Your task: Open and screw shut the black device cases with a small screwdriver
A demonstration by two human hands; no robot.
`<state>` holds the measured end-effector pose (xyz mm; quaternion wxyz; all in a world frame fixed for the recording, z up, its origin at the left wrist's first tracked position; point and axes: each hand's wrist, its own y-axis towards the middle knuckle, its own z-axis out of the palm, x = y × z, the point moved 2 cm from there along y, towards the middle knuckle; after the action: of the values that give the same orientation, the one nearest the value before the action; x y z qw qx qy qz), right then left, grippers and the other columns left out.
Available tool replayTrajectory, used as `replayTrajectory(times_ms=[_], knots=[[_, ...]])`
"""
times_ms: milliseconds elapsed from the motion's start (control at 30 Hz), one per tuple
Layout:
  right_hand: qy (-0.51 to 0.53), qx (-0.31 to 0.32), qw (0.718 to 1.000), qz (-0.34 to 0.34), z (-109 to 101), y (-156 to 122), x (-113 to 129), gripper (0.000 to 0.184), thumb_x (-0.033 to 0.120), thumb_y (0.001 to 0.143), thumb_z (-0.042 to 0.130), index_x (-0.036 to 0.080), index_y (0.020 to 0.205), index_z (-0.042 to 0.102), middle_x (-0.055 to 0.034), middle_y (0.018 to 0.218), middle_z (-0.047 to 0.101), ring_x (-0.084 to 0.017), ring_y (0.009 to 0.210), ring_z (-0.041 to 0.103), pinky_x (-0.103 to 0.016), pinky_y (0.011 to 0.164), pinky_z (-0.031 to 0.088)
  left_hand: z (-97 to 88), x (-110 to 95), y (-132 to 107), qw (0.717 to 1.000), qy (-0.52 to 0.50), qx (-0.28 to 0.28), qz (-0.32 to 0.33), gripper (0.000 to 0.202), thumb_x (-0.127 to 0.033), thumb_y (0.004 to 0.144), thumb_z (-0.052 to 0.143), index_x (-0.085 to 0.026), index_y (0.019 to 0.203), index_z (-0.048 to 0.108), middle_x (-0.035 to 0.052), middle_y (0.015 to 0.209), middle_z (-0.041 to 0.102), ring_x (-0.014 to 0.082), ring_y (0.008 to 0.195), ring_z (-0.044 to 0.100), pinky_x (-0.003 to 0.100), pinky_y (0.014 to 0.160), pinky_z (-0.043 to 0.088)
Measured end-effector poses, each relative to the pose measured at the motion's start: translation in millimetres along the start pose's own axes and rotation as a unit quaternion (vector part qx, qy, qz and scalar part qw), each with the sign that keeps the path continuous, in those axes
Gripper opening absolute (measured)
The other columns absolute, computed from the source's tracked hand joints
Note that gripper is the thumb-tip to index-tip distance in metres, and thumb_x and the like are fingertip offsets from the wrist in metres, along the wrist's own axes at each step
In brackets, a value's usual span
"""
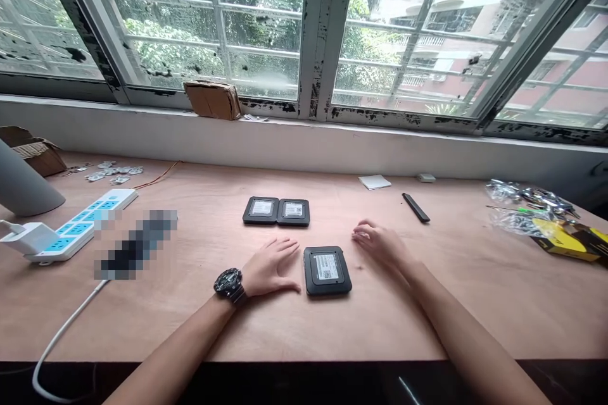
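Observation:
My left hand point(270, 267) lies flat on the plywood table point(266, 329), holding nothing, its fingertips close to the left side of a black rounded device point(327, 271). That device has a white label on its upper face. My right hand point(380, 245) rests with loosely curled fingers to the right of the device, a short gap away, and touches only the table. Farther off, two similar black devices point(260, 210) point(293, 212) lie side by side, labels up. A black wristwatch point(228, 285) sits on my left wrist.
A blue-and-white power strip point(78, 228) with a white plug adapter point(33, 238) lies at left, beside a pixelated patch. A black stick point(416, 207) and white pad point(375, 181) lie ahead right. Plastic bags of small parts point(527, 202) and a yellow box point(570, 239) sit far right.

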<state>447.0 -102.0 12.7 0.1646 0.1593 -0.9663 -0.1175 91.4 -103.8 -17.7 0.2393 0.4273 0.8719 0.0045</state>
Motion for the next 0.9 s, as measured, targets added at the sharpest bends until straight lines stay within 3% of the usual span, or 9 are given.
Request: replayTrajectory(times_ms=[100,200,300,400,600,833,900], knots=[[-0.010,0.012,1.000,0.007,6,-10,-2,0.030,0.043,0.100,0.051,0.027,0.103,0.076,-0.0067,0.118,0.069,-0.022,0.082,0.071,-0.035,0.074,0.053,6.7,-9,5,1.000,-0.009,0.012,0.008,0.117,-0.082,0.065,0.073,-0.022,0.157,0.031,0.0165,0.156,0.043,0.0377,0.145,0.039,0.055,0.122,0.023],[0.035,-0.007,0.999,0.001,9,-17,12,0.030,0.045,0.098,0.055,0.026,0.113,0.073,-0.0078,0.124,0.066,-0.022,0.086,0.071,-0.035,0.076,0.055,13.3,-23,9,1.000,-0.005,0.021,0.015,0.129,-0.084,0.063,0.073,-0.021,0.161,0.018,0.0170,0.160,0.036,0.0386,0.147,0.035,0.058,0.123,0.019],[0.124,0.007,0.992,-0.018,15,-22,35,0.039,0.047,0.097,0.059,0.026,0.129,0.065,-0.0092,0.129,0.065,-0.023,0.099,0.069,-0.037,0.087,0.054,17.6,-37,13,1.000,-0.006,0.001,0.006,0.132,-0.085,0.063,0.072,-0.022,0.162,0.012,0.0164,0.160,0.036,0.0380,0.145,0.037,0.056,0.123,0.021],[0.183,0.034,0.982,-0.020,20,-26,53,0.045,0.047,0.093,0.064,0.025,0.133,0.061,-0.0093,0.123,0.068,-0.025,0.108,0.065,-0.039,0.093,0.052,18.4,-45,16,1.000,-0.008,-0.023,-0.005,0.131,-0.083,0.064,0.073,-0.022,0.162,0.011,0.0161,0.158,0.039,0.0378,0.141,0.042,0.053,0.122,0.026],[0.231,0.101,0.967,0.042,18,-15,59,0.038,0.050,0.088,0.070,0.023,0.113,0.065,-0.0045,0.104,0.072,-0.020,0.084,0.066,-0.033,0.074,0.052,15.1,-42,19,0.999,-0.029,-0.029,-0.016,0.128,-0.076,0.067,0.078,-0.020,0.162,0.013,0.0163,0.153,0.044,0.0377,0.137,0.046,0.050,0.116,0.036],[0.138,0.123,0.981,0.057,17,10,63,0.050,0.066,0.073,0.077,0.022,0.092,0.062,-0.0036,0.086,0.070,-0.020,0.071,0.062,-0.030,0.058,0.042,19.7,-35,20,0.998,-0.046,-0.018,-0.034,0.143,-0.085,0.052,0.078,-0.016,0.161,0.016,0.0205,0.158,0.036,0.0415,0.145,0.036,0.056,0.123,0.023],[0.099,0.104,0.989,0.047,21,13,68,0.056,0.073,0.068,0.076,0.022,0.084,0.060,-0.0053,0.082,0.067,-0.021,0.067,0.060,-0.030,0.056,0.040,21.2,-36,20,0.998,-0.042,-0.015,-0.032,0.138,-0.083,0.056,0.078,-0.016,0.160,0.017,0.0203,0.158,0.036,0.0411,0.145,0.036,0.057,0.123,0.022]])
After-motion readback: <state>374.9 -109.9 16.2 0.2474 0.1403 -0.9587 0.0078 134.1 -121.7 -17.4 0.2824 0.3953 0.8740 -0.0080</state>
